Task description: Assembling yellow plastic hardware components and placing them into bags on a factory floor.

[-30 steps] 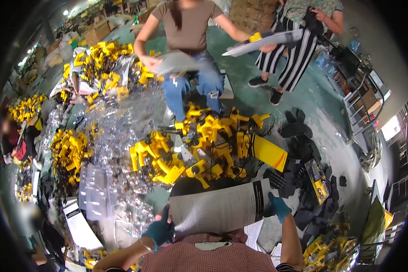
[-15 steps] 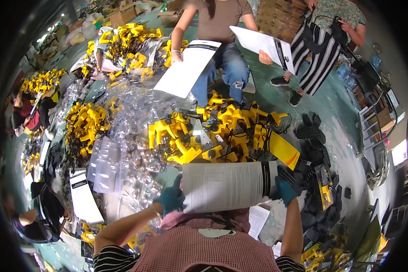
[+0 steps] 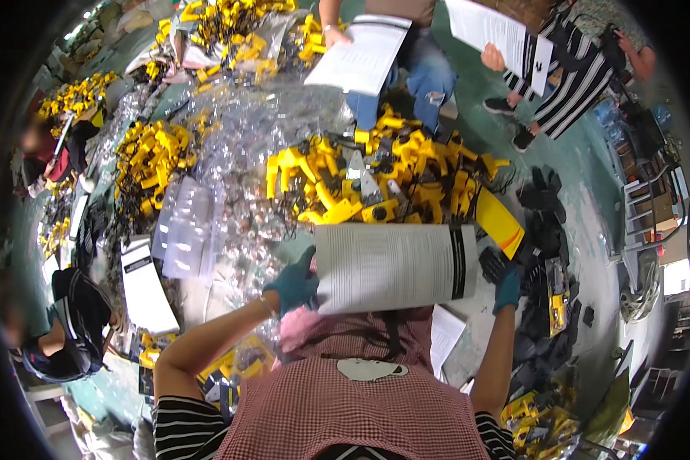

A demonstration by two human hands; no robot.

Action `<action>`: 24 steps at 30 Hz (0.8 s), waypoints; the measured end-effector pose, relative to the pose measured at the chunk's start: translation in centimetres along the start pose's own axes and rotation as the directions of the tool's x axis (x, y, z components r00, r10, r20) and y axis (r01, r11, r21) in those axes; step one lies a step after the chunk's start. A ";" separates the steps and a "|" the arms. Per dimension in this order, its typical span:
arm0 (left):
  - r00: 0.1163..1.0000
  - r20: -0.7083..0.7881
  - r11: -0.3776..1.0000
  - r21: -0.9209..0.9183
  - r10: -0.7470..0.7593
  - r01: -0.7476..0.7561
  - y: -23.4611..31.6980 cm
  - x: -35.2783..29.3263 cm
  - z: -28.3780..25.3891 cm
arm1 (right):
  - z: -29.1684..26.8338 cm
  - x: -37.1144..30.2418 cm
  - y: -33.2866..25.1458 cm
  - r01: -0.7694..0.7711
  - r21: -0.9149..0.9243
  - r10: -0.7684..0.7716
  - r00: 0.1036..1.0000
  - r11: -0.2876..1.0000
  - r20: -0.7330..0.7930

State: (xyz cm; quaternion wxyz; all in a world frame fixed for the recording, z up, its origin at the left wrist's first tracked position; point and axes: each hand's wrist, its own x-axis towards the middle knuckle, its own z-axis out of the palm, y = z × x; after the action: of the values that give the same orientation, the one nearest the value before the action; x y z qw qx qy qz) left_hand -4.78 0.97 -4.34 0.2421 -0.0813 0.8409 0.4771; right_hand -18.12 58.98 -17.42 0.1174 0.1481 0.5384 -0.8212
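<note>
A printed white sheet (image 3: pixel 391 267) with a black band near its right end lies crosswise in front of my chest. My left hand (image 3: pixel 295 282), in a teal glove, grips its left edge, thumb on top. My right hand (image 3: pixel 507 290), also gloved in teal, is off the right edge with a small gap, its fingers pointing up and loosely apart, near some black ribbed pieces (image 3: pixel 495 264) on the floor. Beyond the sheet lies a heap of yellow plastic tools (image 3: pixel 391 180) with black cords. A yellow card (image 3: pixel 500 222) leans at the heap's right side.
Clear plastic packaging (image 3: pixel 245 126) spreads left of the heap. Another white printed sheet (image 3: pixel 147 287) lies at left. Opposite me a seated person in jeans (image 3: pixel 429 77) holds two sheets. Someone in striped trousers (image 3: pixel 575 84) stands at right. Black pieces (image 3: pixel 543 195) cover the right floor.
My right hand has left the sheet's right edge and moved right. My left hand still holds the sheet. The view has tilted down, so the surroundings sit higher. The person opposite has shifted their sheets.
</note>
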 end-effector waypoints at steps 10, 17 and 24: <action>0.968 -0.157 0.980 0.069 0.195 -0.186 -0.4 0.9 -1.5 | 35.1 -10.1 3.1 0.655 -0.746 -0.478 0.696 0.120 0.535; 0.958 -0.205 0.948 -0.207 0.198 -0.241 -1.7 1.4 -2.4 | 43.0 -11.8 6.4 0.816 -0.556 -0.177 0.530 -0.161 0.829; 0.987 -0.115 0.808 -0.589 -0.111 0.022 -0.5 1.8 -4.7 | 43.8 -11.6 7.0 0.820 -0.540 -0.165 0.516 -0.191 0.841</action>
State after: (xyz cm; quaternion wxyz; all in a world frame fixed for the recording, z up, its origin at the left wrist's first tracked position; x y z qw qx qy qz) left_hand -7.71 -3.07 -3.59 0.1608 -0.2154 0.6650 0.6968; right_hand -10.03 16.39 -2.63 -0.0458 -0.4247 0.8774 -0.2183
